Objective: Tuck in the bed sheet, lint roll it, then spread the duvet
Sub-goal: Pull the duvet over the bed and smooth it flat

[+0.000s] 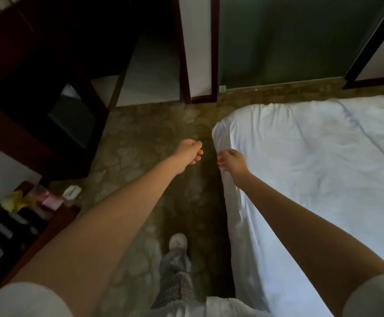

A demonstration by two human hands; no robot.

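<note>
A bed with a white sheet [312, 161] fills the right side; the sheet hangs down the bed's left side and wraps its far left corner. My right hand [232, 162] hovers over the bed's left edge, fingers loosely curled, holding nothing that I can see. My left hand [190, 153] reaches out over the patterned floor just left of the bed, fingers loosely curled and empty. No lint roller or duvet is in view.
A dark wooden cabinet [38, 110] stands at the left, with a low shelf of small items [26, 209] nearer me. A narrow strip of stone-patterned floor [152, 138] runs between them and the bed. My foot [177, 243] is on it. A doorway [152, 65] lies ahead.
</note>
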